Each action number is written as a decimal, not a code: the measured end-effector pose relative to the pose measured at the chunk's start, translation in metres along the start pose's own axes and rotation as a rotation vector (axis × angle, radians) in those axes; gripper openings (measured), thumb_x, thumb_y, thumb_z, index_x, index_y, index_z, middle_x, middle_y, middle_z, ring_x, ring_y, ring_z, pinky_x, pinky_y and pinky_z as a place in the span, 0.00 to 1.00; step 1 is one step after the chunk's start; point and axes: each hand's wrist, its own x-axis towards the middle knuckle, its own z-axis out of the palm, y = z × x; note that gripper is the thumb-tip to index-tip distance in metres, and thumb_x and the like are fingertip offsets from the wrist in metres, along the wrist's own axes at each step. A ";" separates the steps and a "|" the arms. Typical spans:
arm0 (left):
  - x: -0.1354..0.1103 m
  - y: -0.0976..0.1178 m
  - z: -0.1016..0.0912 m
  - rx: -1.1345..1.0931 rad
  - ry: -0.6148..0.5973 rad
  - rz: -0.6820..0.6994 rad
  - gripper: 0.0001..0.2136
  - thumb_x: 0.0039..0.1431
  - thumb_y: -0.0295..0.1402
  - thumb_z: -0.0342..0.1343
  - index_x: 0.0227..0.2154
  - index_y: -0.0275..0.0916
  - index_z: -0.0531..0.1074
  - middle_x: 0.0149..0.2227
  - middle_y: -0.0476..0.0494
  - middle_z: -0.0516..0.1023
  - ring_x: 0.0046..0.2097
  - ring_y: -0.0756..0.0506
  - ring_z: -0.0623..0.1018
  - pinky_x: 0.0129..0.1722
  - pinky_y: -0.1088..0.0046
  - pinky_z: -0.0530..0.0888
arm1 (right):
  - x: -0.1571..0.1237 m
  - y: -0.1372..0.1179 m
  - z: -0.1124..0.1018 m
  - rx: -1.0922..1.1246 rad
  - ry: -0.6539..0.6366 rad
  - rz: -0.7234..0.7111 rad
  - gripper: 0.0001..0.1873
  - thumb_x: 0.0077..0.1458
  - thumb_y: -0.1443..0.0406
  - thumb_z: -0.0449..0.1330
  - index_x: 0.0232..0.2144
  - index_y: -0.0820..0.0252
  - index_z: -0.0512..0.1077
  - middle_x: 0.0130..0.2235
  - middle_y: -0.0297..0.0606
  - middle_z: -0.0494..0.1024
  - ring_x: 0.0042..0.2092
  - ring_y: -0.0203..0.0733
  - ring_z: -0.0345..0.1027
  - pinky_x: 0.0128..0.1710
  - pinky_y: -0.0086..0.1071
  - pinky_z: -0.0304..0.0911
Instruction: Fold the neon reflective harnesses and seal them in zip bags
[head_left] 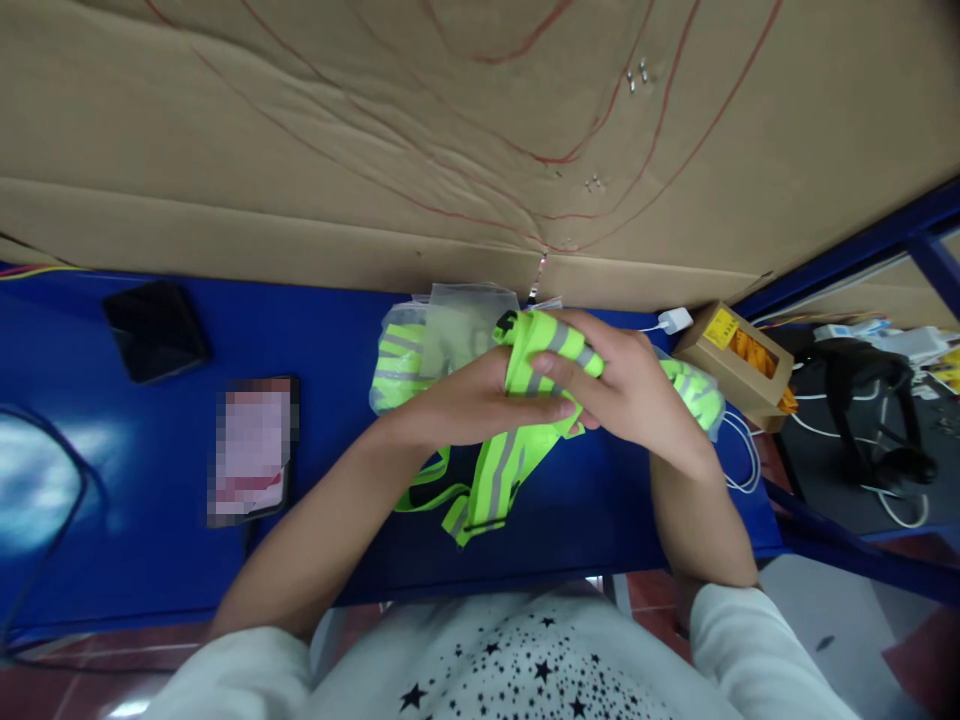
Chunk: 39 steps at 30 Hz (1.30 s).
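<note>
Both hands grip a rolled bundle of neon yellow-green reflective strap with grey stripes, above the blue table. My left hand is closed on its left and lower side, thumb pointing right. From the right, my right hand wraps over the roll, its thumb across the front. A loose length of strap hangs below the hands, with a dark buckle-like piece near its lower end. Behind my left wrist lies a clear plastic bag holding similar neon strap. Another bagged neon bundle is partly hidden behind my right hand.
On the blue table lie a phone and a black square object to the left. An open cardboard box with orange contents and a white charger are at right. Cardboard stands along the back.
</note>
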 end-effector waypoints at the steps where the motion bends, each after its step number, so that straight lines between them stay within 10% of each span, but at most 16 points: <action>1: 0.001 -0.001 0.002 -0.091 -0.035 -0.054 0.12 0.64 0.38 0.63 0.43 0.34 0.78 0.44 0.39 0.85 0.46 0.42 0.84 0.48 0.67 0.79 | 0.000 0.000 -0.001 0.022 0.080 0.019 0.19 0.66 0.49 0.60 0.48 0.54 0.77 0.39 0.35 0.82 0.38 0.43 0.78 0.36 0.34 0.74; 4: 0.001 -0.005 0.005 -0.141 -0.105 -0.144 0.15 0.64 0.41 0.64 0.46 0.34 0.78 0.45 0.37 0.85 0.47 0.42 0.84 0.49 0.66 0.80 | -0.003 0.004 -0.009 0.142 0.237 0.105 0.20 0.64 0.47 0.61 0.36 0.56 0.78 0.30 0.34 0.78 0.31 0.39 0.73 0.30 0.32 0.70; 13: -0.003 -0.002 0.002 0.270 -0.124 -0.049 0.11 0.68 0.37 0.57 0.43 0.37 0.80 0.43 0.45 0.86 0.51 0.43 0.82 0.55 0.70 0.74 | 0.000 0.023 -0.015 0.410 -0.037 0.256 0.26 0.60 0.42 0.61 0.30 0.57 0.76 0.29 0.32 0.76 0.27 0.33 0.66 0.24 0.27 0.63; 21: -0.003 -0.002 -0.005 0.393 -0.091 -0.059 0.15 0.70 0.42 0.55 0.45 0.36 0.79 0.43 0.43 0.85 0.45 0.44 0.82 0.48 0.72 0.76 | 0.007 0.026 -0.007 0.069 0.119 -0.037 0.19 0.69 0.52 0.56 0.55 0.54 0.72 0.50 0.39 0.79 0.49 0.42 0.75 0.50 0.36 0.71; 27: -0.001 -0.002 -0.008 0.332 -0.141 0.103 0.12 0.70 0.38 0.54 0.44 0.37 0.80 0.48 0.42 0.85 0.51 0.44 0.82 0.50 0.72 0.76 | 0.003 0.014 -0.005 -0.093 -0.213 -0.161 0.32 0.66 0.46 0.58 0.64 0.57 0.67 0.64 0.45 0.73 0.64 0.51 0.68 0.63 0.44 0.65; 39: 0.005 -0.015 -0.005 -0.105 -0.418 -0.180 0.13 0.67 0.38 0.61 0.48 0.36 0.79 0.44 0.38 0.86 0.49 0.44 0.84 0.52 0.70 0.78 | -0.007 0.002 -0.021 0.088 0.097 -0.001 0.18 0.61 0.50 0.66 0.40 0.59 0.78 0.37 0.36 0.81 0.37 0.40 0.73 0.38 0.33 0.70</action>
